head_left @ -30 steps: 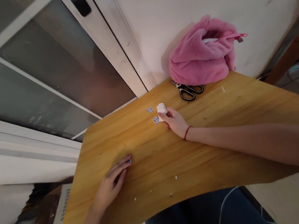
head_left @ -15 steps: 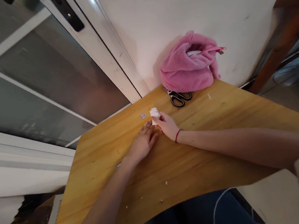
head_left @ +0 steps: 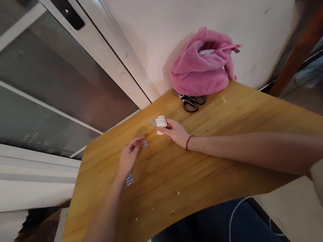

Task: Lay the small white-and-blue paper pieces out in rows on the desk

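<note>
My right hand (head_left: 176,133) is closed on a small stack of white paper slips (head_left: 161,122), thumb on top and fingers beneath. Just to its left, my left hand (head_left: 130,151) hovers over the table with fingers drawn together. A small white paper piece with dark blue marks (head_left: 145,143) shows at its fingertips and looks pinched there. Another blue-marked paper piece (head_left: 152,123) lies beside the stack. A third, larger-looking blue-marked piece (head_left: 129,179) rests near my left wrist, partly covered by it.
Black-handled scissors (head_left: 190,102) lie at the back of the wooden table (head_left: 213,161), before a pink plush bag (head_left: 199,69) against the wall. Small white scraps (head_left: 178,193) dot the near side. A glazed door (head_left: 55,71) stands at the left.
My left hand has moved left and toward me from beside the stack, with a blue-marked paper piece at its fingertips. The piece near my wrist is more exposed. My right hand still holds the stack.
</note>
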The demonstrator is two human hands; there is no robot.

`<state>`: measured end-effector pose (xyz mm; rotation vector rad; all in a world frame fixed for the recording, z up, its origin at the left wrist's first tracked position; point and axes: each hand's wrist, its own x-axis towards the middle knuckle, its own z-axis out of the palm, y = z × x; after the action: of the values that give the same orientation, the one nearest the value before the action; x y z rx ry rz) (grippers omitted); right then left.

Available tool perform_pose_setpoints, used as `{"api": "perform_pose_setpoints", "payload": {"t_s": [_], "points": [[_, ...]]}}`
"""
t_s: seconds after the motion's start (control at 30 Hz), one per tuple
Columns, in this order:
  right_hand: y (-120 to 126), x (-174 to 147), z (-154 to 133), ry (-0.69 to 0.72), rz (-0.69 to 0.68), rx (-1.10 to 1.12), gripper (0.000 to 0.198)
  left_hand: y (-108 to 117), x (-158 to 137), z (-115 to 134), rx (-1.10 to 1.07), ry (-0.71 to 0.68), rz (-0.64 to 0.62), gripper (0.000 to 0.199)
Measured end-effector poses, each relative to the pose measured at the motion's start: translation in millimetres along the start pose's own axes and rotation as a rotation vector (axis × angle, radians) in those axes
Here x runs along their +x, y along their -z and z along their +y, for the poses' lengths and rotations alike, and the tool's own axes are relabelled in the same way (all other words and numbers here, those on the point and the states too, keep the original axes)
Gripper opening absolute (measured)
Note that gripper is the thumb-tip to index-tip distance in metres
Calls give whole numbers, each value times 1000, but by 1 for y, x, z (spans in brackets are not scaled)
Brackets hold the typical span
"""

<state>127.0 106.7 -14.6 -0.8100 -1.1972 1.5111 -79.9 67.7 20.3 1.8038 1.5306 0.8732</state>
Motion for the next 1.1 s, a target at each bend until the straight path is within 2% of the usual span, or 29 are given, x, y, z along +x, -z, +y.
{"api": "perform_pose_setpoints", "payload": {"t_s": [0.1, 0.3, 0.47, 0.6, 0.73, 0.87, 1.1], "points": [[-2, -2, -1, 5, -35, 2, 33, -5, 3, 11, -82, -50, 89, 28], [-4, 1, -1, 9, -111, 15, 31, -32, 12, 32, -241, 18, 47, 38], [-3, 3, 5, 21, -136, -35, 32, -42, 18, 35, -368, 93, 95, 27], [-1, 4, 10, 34, -126, -111, 32, -42, 21, 38, -259, 80, 136, 27], [0, 2, 8, 27, -111, -167, 31, -43, 27, 42, -141, 93, 116, 24], [-2, 0, 1, 2, -152, -172, 23, -43, 31, 44, -62, 29, 132, 16], [0, 4, -2, -108, -237, -124, 8, -38, 34, 29, -155, 16, 121, 19]]}}
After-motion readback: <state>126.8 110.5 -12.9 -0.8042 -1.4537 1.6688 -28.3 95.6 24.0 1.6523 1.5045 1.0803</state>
